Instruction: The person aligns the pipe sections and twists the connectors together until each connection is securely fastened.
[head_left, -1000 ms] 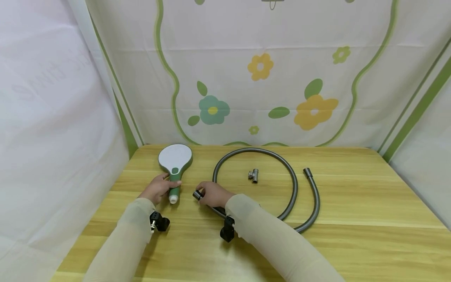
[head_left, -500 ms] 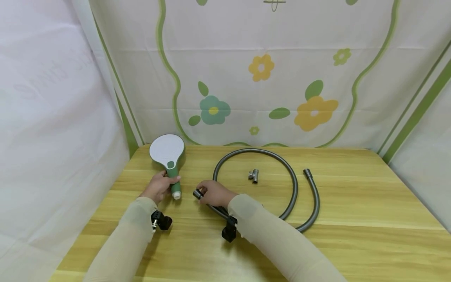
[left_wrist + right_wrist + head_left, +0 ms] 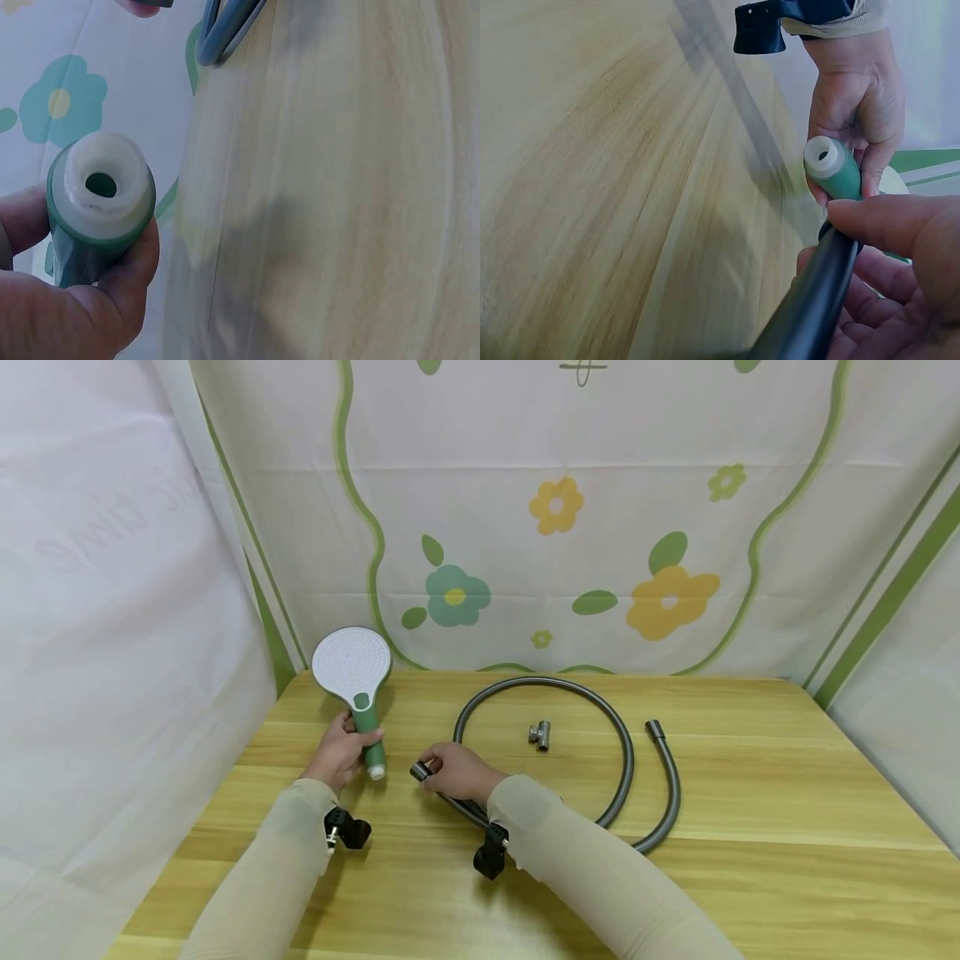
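Note:
My left hand (image 3: 341, 750) grips the green handle of a shower head (image 3: 351, 664) at the table's left side. Its round white spray face is tilted up toward me. The white hollow end of the handle (image 3: 109, 176) points at the camera in the left wrist view, with thumb and fingers around the green part. My right hand (image 3: 459, 772) pinches one end of a dark grey shower hose (image 3: 628, 752) between thumb and fingers. That hose end (image 3: 420, 772) points left, a short distance from the handle's white end. The hose loops behind my right hand, and my forearm hides part of it.
Inside the hose loop lies a small metal tee fitting (image 3: 540, 736). The hose's other end (image 3: 655, 727) rests on the wooden table (image 3: 780, 793) at the right. A white flowered cloth (image 3: 510, 527) hangs behind the table, and a white cloth wall (image 3: 135, 652) stands at the left.
My left hand has raised and tipped the shower head, so its spray face moved up and left and its white handle end shifted slightly up and right. The right hand has barely moved.

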Available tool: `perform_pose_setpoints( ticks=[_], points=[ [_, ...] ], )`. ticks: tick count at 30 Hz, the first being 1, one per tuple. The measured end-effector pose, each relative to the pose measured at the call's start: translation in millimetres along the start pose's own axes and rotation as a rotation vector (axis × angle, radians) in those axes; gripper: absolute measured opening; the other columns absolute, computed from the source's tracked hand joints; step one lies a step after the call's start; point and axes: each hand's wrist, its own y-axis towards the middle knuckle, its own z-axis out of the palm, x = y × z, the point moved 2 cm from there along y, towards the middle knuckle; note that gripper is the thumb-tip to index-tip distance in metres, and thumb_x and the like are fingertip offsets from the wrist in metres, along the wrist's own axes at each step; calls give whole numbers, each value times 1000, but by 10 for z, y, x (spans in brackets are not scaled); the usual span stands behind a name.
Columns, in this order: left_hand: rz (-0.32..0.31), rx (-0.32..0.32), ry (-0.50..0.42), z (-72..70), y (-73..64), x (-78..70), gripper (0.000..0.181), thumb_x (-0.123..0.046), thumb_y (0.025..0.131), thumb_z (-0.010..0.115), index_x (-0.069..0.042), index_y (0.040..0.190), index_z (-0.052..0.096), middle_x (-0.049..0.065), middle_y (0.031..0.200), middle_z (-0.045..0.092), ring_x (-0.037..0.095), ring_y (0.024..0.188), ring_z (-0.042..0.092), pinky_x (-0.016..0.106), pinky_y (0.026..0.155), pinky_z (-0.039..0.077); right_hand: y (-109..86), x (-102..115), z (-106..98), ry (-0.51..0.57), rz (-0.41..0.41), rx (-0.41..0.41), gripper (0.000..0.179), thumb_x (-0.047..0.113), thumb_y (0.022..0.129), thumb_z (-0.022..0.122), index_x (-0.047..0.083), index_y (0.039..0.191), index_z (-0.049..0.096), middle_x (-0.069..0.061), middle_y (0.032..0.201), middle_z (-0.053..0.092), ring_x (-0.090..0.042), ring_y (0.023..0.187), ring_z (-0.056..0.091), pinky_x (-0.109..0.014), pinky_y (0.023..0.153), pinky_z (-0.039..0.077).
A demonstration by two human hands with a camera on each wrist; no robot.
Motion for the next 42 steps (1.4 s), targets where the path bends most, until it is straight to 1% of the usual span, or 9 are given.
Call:
perform_pose_setpoints(
  ticks=[3, 7, 14, 16, 18, 21, 25, 34, 42],
  points=[
    [9, -3, -23, 33, -6, -10, 76, 2, 97, 51, -5, 155, 1, 24, 151, 19, 36, 132, 32, 46, 110, 34, -4, 5, -3, 12, -1, -10, 40, 10, 90, 68, 3, 128, 58, -6, 102, 60, -16, 86, 57, -33, 73, 50],
    [20, 2, -51, 59, -5, -10, 78, 2, 98, 50, -6, 155, -2, 25, 150, 19, 36, 133, 31, 45, 111, 33, -19, 11, -5, 24, 4, -19, 38, 10, 90, 68, 3, 127, 59, -7, 103, 60, -17, 88, 58, -35, 75, 51],
    [37, 31, -83, 104, -46, -30, 81, -5, 96, 59, -1, 154, 2, 27, 148, 25, 35, 131, 37, 43, 109, 36, -76, 55, -30, 50, 22, -24, 40, 11, 90, 67, 2, 128, 58, -8, 105, 60, -18, 89, 58, -35, 76, 51],
    [26, 23, -105, 119, -41, -32, 80, -5, 96, 58, -3, 154, 3, 26, 148, 26, 35, 132, 36, 42, 110, 35, -89, 64, -39, 54, 25, -24, 40, 11, 90, 67, 2, 128, 58, -7, 105, 60, -17, 89, 57, -34, 76, 51],
    [13, 11, -126, 142, -24, -34, 77, -1, 97, 54, -4, 154, 2, 25, 150, 24, 36, 135, 33, 43, 112, 32, -98, 64, -45, 58, 28, -24, 40, 12, 90, 67, 2, 128, 58, -6, 104, 60, -17, 88, 57, -34, 75, 51],
    [-3, -9, -146, 167, -18, -48, 77, 1, 98, 51, -6, 155, 0, 24, 150, 23, 36, 136, 31, 43, 113, 31, -110, 59, -51, 69, 30, -25, 39, 11, 90, 67, 2, 127, 59, -6, 102, 60, -16, 88, 56, -33, 75, 50],
    [-13, -24, -183, 193, -22, -66, 78, 2, 98, 50, -8, 155, -1, 22, 152, 23, 35, 137, 31, 43, 112, 31, -133, 66, -60, 94, 30, -29, 37, 10, 90, 68, 2, 124, 60, -6, 100, 60, -17, 87, 57, -33, 74, 51],
    [-2, -83, -208, 258, -32, -114, 82, 0, 96, 54, -9, 155, -1, 23, 148, 27, 35, 133, 37, 42, 109, 36, -164, 79, -94, 102, 16, -40, 37, 10, 89, 69, 2, 124, 61, -6, 101, 60, -18, 88, 56, -33, 74, 51],
    [14, -131, -207, 340, -72, -176, 81, 0, 96, 55, -9, 155, 1, 22, 143, 30, 35, 129, 41, 43, 105, 41, -182, 46, -123, 159, -1, -71, 37, 9, 88, 70, 0, 123, 62, -7, 102, 61, -17, 91, 55, -31, 76, 51]
  ],
)
